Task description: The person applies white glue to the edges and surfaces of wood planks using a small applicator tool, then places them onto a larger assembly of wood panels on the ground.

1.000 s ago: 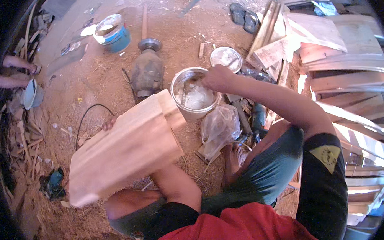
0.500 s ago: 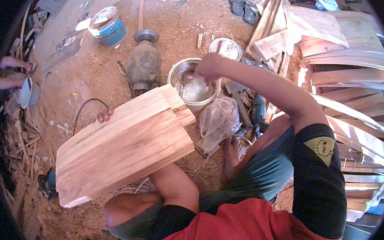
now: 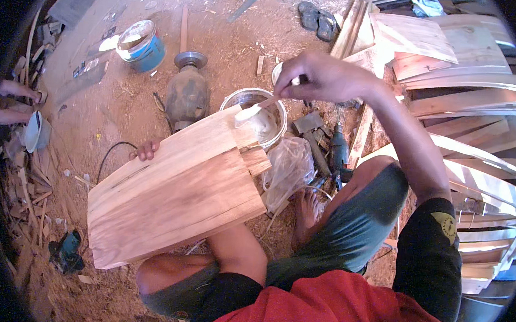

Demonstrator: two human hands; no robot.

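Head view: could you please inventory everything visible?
wooden boards: several, pale, centre
spatula: one, white-tipped, centre
paste bucket: one, white, centre
lid: one, white, top centre
open bucket: one, blue-white, upper left
metal vessel: one, dark, upper centre
plastic bag: one, clear, centre
power drill: one, teal, centre right
sandals: two, dark, top
planks: many, pale, right
wood scraps: many, brown, left
small bucket: one, pale blue, far left
co-worker's limbs: two, bare, far left
shirt: one, red-black, bottom
left hand: one, bare, on boards
right hand: one, bare, gripping spatula
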